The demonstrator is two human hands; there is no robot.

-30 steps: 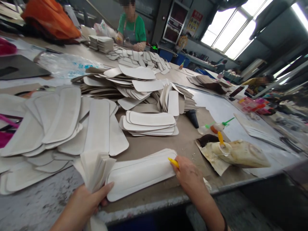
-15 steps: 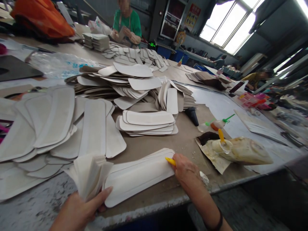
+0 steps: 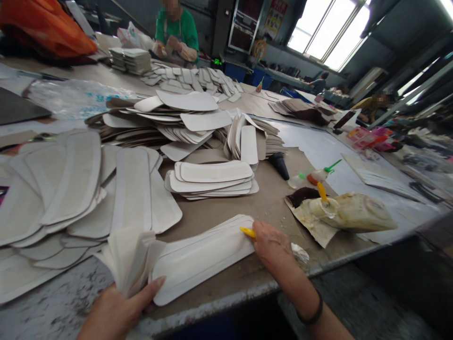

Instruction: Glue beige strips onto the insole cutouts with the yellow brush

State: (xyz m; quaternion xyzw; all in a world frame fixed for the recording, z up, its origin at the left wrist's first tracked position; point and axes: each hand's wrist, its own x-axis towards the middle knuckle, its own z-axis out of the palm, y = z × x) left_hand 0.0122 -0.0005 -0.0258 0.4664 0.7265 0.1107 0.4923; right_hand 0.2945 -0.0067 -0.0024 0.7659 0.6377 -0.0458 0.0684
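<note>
A long white panel (image 3: 205, 259) lies slanted at the front of the table, on top of other panels whose edges show behind it. My left hand (image 3: 118, 307) is closed around a fanned bundle of thin off-white strips (image 3: 129, 259), its thumb resting on the panel's left end. At the panel's right end, my right hand (image 3: 271, 243) grips a yellow tool (image 3: 247, 232). Only the tool's tip sticks out leftward between the fingers, over the panel; the rest is hidden. A paler band runs along the panel's middle.
Loose white panels (image 3: 74, 174) spread at left. A neat stack (image 3: 214, 172) and a larger heap (image 3: 191, 120) lie behind. At right are a stained plastic bottle (image 3: 364, 212) on its side, small green-tipped bottles (image 3: 318, 175) and a black cone (image 3: 279, 165). A person in green (image 3: 177, 35) sits opposite.
The view has shifted slightly, so the background sits further left. Both hands keep their grips, and the right hand with the yellow tool is almost in the same place on the panel.
</note>
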